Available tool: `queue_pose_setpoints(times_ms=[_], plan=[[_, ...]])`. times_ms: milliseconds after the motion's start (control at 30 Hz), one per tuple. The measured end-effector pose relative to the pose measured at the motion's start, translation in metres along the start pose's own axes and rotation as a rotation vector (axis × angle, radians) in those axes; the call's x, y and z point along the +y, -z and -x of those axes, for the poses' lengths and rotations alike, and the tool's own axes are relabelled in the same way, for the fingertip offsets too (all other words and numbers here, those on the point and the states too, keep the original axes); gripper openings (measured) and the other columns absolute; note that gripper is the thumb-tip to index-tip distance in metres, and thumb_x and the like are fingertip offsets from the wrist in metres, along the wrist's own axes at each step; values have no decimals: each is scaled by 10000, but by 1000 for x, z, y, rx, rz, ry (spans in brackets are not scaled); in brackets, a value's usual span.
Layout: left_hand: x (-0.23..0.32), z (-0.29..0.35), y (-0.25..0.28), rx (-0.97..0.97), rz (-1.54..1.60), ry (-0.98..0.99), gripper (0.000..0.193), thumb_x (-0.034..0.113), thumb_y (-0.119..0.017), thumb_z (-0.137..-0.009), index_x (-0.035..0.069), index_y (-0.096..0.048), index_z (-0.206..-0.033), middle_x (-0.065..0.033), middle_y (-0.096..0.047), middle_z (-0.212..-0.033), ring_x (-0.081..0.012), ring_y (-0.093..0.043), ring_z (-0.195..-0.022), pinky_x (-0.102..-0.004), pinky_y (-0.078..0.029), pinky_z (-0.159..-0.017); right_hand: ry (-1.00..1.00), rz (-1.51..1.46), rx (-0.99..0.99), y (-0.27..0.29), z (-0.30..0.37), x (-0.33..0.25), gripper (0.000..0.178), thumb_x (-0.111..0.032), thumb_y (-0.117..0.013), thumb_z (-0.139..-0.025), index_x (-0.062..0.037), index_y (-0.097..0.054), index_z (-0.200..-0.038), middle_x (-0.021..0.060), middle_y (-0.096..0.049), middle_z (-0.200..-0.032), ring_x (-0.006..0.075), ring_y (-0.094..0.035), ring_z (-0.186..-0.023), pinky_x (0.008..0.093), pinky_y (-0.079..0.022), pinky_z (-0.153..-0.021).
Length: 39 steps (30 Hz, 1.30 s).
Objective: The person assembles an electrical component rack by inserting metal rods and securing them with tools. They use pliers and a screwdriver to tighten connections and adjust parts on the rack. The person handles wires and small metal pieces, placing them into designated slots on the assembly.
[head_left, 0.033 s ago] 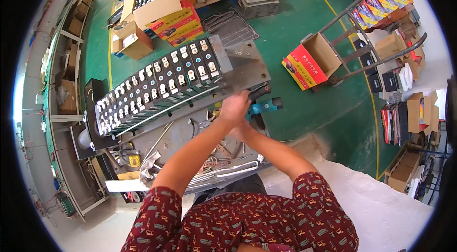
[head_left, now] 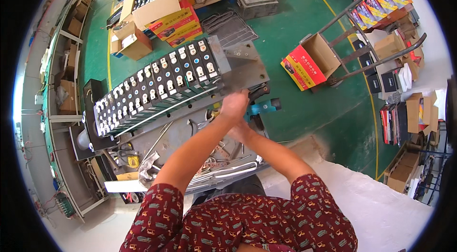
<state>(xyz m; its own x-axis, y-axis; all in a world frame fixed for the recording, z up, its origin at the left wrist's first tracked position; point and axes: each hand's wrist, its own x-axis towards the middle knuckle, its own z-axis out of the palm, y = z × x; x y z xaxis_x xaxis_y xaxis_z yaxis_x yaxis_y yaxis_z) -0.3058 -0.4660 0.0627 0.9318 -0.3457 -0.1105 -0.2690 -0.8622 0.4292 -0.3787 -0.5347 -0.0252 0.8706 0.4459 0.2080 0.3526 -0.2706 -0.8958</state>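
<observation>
My left hand (head_left: 234, 105) is closed beside the end plate of a battery row, its fingertips against a black handle (head_left: 259, 91) that sticks out to the right. Just below it, my right hand (head_left: 242, 131) is closed too, its fingers largely hidden by the left hand and wrist. A teal and black power tool (head_left: 265, 105) lies right of both hands. The long row of black battery cells (head_left: 157, 78) with pale metal terminals stretches left from a metal end plate (head_left: 220, 59). A thin metal rod (head_left: 169, 111) runs along its near side.
On the metal bench lie rods (head_left: 159, 142), a yellow tape measure (head_left: 133, 160) and loose hand tools. An open red and yellow carton (head_left: 304, 65) rests by a metal hand truck (head_left: 357, 45) at right. Cartons of cells (head_left: 159, 2) stand at the far left; shelving (head_left: 64, 109) lines the left wall.
</observation>
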Motion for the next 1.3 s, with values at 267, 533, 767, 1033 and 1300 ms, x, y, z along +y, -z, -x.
queue_pose_setpoints(times_ms=[267,533,767,1033,1300], plan=[[-3,-20,-24,-46,-122,-105,271,45,-589,-828,71,-532,-1092,-163,-591,-1044,-378,-681,-880,-457,-577,-710,0,364,-72,4,4,-1,440,-281,-449,-959,-76,-478,-1348,147,-499,-1364,333,-423,-1309,464,-314,-1113],[9,-11,-55,44,-219,2,282,57,-606,-824,47,-551,-1100,-140,-657,-1016,-299,-687,-935,-404,-583,-756,-68,187,-129,7,16,-21,459,-264,-478,-979,-56,-449,-1386,128,-449,-1422,288,-419,-1322,393,-309,-1132],[29,-27,-58,-50,-165,105,273,79,-561,-851,21,-539,-1117,-173,-660,-1079,-328,-651,-1018,-445,-555,-826,-124,338,11,-11,21,-1,589,-278,-569,-932,13,-410,-1418,191,-472,-1393,353,-430,-1309,447,-317,-1111],[37,-31,-52,-76,-74,145,304,193,-610,-858,17,-536,-1095,-196,-652,-1064,-313,-639,-1038,-415,-544,-844,-89,513,-72,-24,15,15,444,-309,-580,-900,-18,-519,-1230,201,-554,-1219,365,-508,-1165,473,-381,-1017],[14,-17,-62,66,51,10,302,264,-593,-891,25,-552,-1072,-188,-650,-1059,-348,-612,-1043,-440,-525,-868,-244,276,-258,-20,20,-20,522,-373,-587,-904,-44,-476,-1293,193,-544,-1257,351,-503,-1194,460,-379,-1022]])
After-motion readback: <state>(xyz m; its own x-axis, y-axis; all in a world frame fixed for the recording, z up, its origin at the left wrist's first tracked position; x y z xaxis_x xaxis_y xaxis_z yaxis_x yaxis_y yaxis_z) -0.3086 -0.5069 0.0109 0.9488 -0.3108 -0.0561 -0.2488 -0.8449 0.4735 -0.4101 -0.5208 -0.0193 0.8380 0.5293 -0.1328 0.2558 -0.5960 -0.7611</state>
